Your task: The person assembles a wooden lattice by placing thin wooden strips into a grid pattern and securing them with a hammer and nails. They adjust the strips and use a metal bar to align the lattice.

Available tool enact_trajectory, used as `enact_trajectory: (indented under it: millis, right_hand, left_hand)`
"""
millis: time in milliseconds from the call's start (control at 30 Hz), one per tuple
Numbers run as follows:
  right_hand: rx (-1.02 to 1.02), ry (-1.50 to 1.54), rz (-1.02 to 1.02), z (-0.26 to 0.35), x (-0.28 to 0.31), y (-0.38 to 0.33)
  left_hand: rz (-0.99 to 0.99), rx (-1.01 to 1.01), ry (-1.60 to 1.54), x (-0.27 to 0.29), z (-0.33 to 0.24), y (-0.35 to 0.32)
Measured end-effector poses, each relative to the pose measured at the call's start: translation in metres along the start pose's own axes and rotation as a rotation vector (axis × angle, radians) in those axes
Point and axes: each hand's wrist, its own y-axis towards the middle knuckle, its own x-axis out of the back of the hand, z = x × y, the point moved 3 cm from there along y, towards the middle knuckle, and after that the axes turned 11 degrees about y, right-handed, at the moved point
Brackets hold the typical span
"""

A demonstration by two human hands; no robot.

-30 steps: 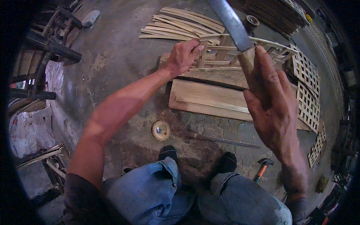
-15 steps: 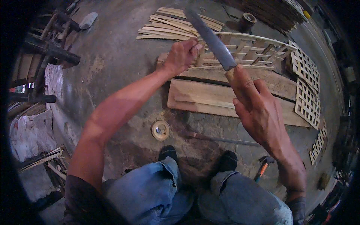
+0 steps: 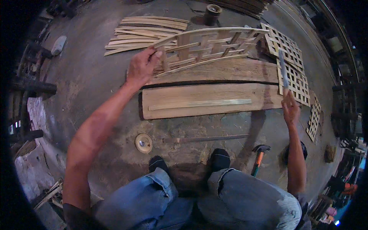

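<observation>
My left hand (image 3: 142,67) grips the near left end of a curved bamboo lattice frame (image 3: 209,44) that rests on the far wooden plank (image 3: 226,71). My right hand (image 3: 290,107) is out at the right, closed on the wooden handle of a long knife (image 3: 283,73) whose blade points away from me over the square lattice panels (image 3: 291,65). A thin bamboo strip (image 3: 199,104) lies along the near plank (image 3: 207,100) between my hands.
A pile of bamboo slats (image 3: 143,30) lies beyond my left hand, a dark cup (image 3: 211,13) behind it. On the ground near my feet lie a round tape roll (image 3: 143,143), a long rod (image 3: 209,138) and a hammer (image 3: 259,155).
My right hand has swung the knife from high in front of me down and out to the right. My left hand has kept its hold on the lattice frame.
</observation>
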Motion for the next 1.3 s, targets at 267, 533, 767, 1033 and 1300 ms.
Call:
enact_trajectory:
  millis: [267, 533, 767, 1033, 1300]
  right_hand:
    - [0.249, -0.489, -0.147, -0.022, -0.034, -0.037]
    - [-0.745, 1.240, 0.459, 0.058, -0.078, 0.112]
    - [-0.733, 1.270, 0.559, 0.103, -0.090, 0.123]
    - [-0.409, 1.119, 0.683, 0.083, -0.130, 0.051]
    - [-0.299, 0.828, 0.654, 0.060, -0.148, 0.040]
  left_hand:
    - [0.027, -0.065, 0.128, 0.009, 0.003, -0.011]
    - [0.107, -0.022, -0.120, 0.008, -0.012, -0.024]
    - [0.019, -0.317, 0.009, 0.017, -0.009, -0.042]
    - [0.260, -0.277, 0.074, -0.001, 0.018, -0.082]
    - [0.423, 0.107, -0.234, -0.022, 0.024, -0.105]
